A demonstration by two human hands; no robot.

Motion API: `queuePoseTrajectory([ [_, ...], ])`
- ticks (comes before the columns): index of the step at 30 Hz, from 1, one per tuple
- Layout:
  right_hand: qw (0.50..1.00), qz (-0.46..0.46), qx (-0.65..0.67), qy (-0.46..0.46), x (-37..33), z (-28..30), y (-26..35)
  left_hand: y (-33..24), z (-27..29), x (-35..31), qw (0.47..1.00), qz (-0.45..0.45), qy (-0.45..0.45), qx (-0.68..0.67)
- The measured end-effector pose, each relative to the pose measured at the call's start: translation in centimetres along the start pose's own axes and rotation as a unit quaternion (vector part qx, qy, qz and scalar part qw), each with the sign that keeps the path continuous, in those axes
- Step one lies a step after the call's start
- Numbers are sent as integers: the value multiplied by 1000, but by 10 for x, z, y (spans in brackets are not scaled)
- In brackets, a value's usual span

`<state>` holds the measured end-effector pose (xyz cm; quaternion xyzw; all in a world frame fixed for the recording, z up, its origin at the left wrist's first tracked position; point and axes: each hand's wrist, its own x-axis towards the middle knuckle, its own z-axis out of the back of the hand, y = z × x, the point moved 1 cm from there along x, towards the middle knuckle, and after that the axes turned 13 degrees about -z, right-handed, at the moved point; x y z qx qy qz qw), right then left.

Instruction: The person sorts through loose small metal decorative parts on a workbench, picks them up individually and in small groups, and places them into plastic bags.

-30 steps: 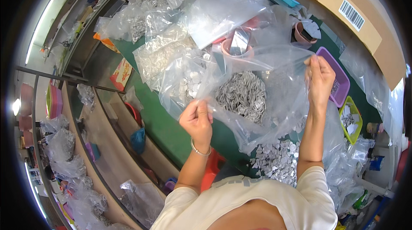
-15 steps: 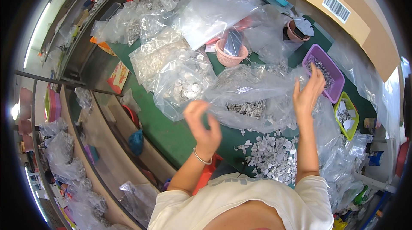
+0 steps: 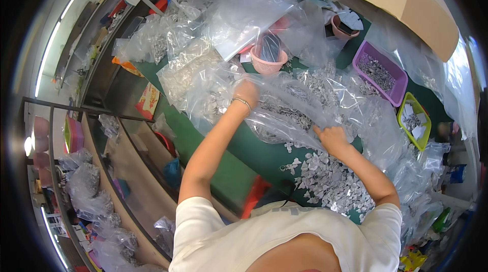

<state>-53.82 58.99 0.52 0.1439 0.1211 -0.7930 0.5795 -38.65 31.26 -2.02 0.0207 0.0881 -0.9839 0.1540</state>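
A large clear plastic bag [image 3: 305, 102] lies across the middle of the green table, its mouth spread and small silvery metal pieces [image 3: 292, 112] showing inside. At the bag's left end my left hand [image 3: 246, 93] is closed on the plastic, somewhat blurred and wearing a bracelet at the wrist. My right hand [image 3: 333, 139] pinches the near edge of the same bag, index finger against the film. Below the right forearm spreads a loose pile of flat silvery pieces [image 3: 330, 180]. Another clear bag [image 3: 211, 102], holding round silvery discs, lies partly under my left hand.
A purple bin [image 3: 401, 86] of small metal parts and a lime-green basket [image 3: 424, 132] stand at the right. Behind the bag is a pink basket [image 3: 267, 66]. A cardboard box [image 3: 406, 8] overhangs the far right, and shelves [image 3: 137, 180] run along the left.
My left hand has moved up and right onto the bag. My right hand has come down and left from near the purple bin to the bag's near edge. The bag's mouth is stretched wider.
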Motion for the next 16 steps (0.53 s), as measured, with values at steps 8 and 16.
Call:
queuePoseTrajectory([
  [8,600,119,791,-14,56,122,-14,-82,33,-35,957,-266,-84,-73],
  [16,953,0,225,-204,292,31,9,-68,1,-52,938,-286,-49,-188],
])
